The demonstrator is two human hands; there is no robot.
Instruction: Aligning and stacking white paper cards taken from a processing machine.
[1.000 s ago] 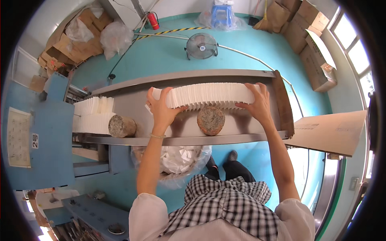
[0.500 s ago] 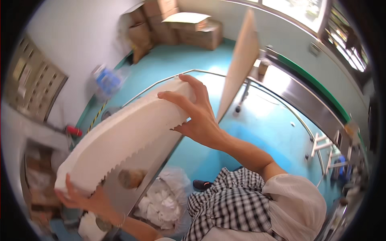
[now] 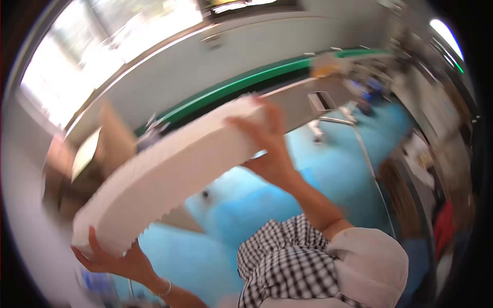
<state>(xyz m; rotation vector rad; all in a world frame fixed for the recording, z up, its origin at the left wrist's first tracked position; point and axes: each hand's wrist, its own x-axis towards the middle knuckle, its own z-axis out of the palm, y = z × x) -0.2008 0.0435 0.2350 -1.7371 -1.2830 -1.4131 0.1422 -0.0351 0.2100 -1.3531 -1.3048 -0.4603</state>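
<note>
A long, thick white slab with a bowed shape and small toothed edges (image 3: 174,164) is raised in front of me, tilted up toward the right. Its exact kind cannot be made out. At its lower left end is my left hand (image 3: 115,259), with a beaded bracelet at the wrist, closed around the end with the fingers on the outer face. My right hand (image 3: 269,141) grips the upper right end, its thumb under the lower edge and the fingers over the top.
Behind the slab runs a long bench with a green edge (image 3: 221,95) below a window. Cardboard boxes (image 3: 79,159) stand at the left. A white-legged metal frame (image 3: 334,120) is on the blue floor at the right. Much is motion-blurred.
My view has swung to the right, so the bench and window now lie ahead. Both hands keep hold of the white slab, which has turned along with me.
</note>
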